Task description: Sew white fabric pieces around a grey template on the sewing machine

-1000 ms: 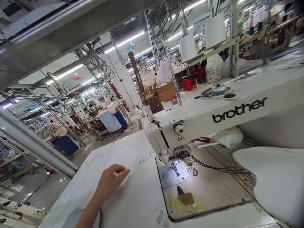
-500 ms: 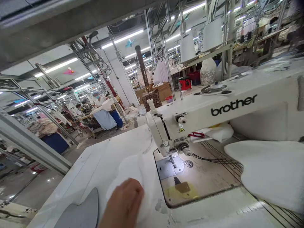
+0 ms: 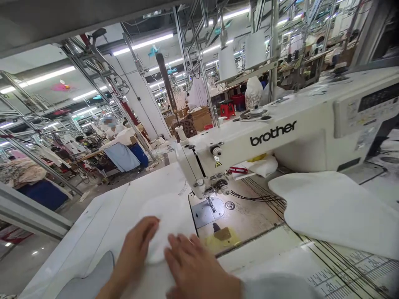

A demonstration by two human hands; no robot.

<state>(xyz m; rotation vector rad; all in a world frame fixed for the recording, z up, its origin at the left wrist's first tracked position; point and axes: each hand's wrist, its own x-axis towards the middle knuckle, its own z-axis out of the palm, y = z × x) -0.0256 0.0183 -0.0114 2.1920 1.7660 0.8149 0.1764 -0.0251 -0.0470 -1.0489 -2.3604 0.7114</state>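
Note:
A small white fabric piece (image 3: 166, 209) lies on the white table, left of the sewing machine's needle plate. My left hand (image 3: 135, 243) is at its left edge, fingers curled together on the cloth. Spread over the near right part of the same piece, my right hand (image 3: 199, 268) has its fingers apart, slightly blurred. A grey curved template (image 3: 89, 278) rests below my left hand. The white "brother" sewing machine (image 3: 274, 133) stands beyond my right hand, its presser foot (image 3: 212, 204) lit and no cloth under it.
A larger white curved fabric piece (image 3: 336, 211) lies right of the needle area. Red-handled snips (image 3: 237, 170) and a white bundle (image 3: 264, 167) sit under the machine arm. Black lines and a printed ruler scale (image 3: 346, 278) mark the near right tabletop. Other workstations fill the background.
My right hand has come into view and onto the small white fabric. My left hand has moved left to the cloth's edge. The view has turned right, showing the machine's control panel.

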